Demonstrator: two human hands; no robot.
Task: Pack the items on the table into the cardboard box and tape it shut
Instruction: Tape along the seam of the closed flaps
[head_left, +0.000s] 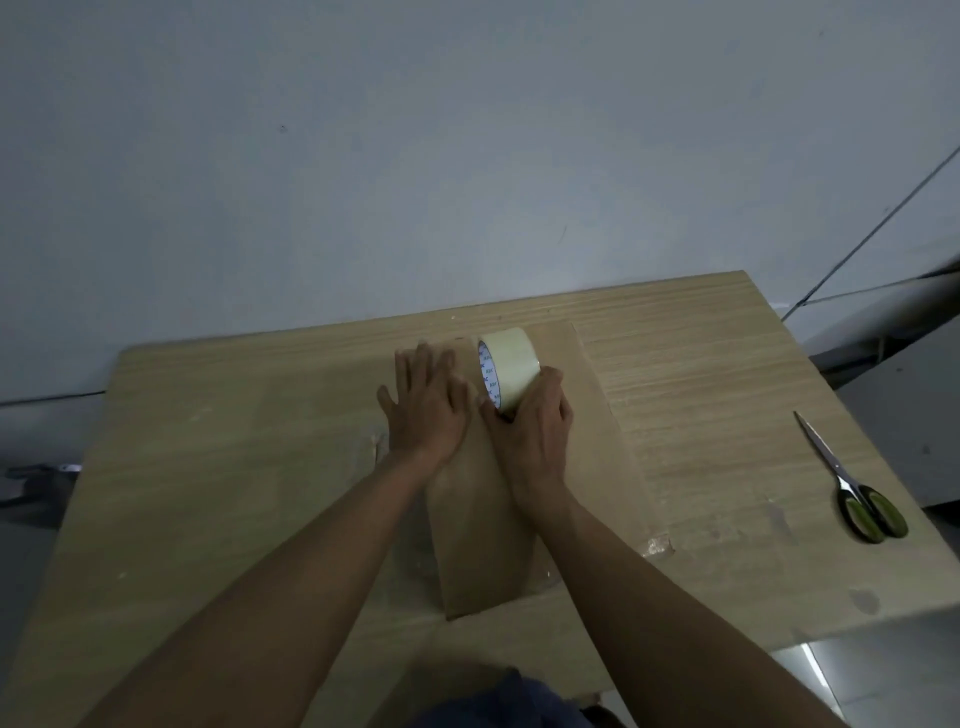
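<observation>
A closed brown cardboard box (592, 405) lies in the middle of the wooden table (234, 467). A roll of pale tape (511, 364) stands on edge on the box's top, near its far end. My right hand (530, 421) grips the roll from the near side, fingers wrapped around it. My left hand (428, 400) lies flat on the box top just left of the roll, palm down and fingers spread, holding nothing. A glossy strip of tape (488, 530) seems to run along the box between my forearms.
Scissors (852, 488) with dark green handles lie on the table at the right, blades pointing away. A grey wall stands behind the table's far edge. The floor shows at both sides.
</observation>
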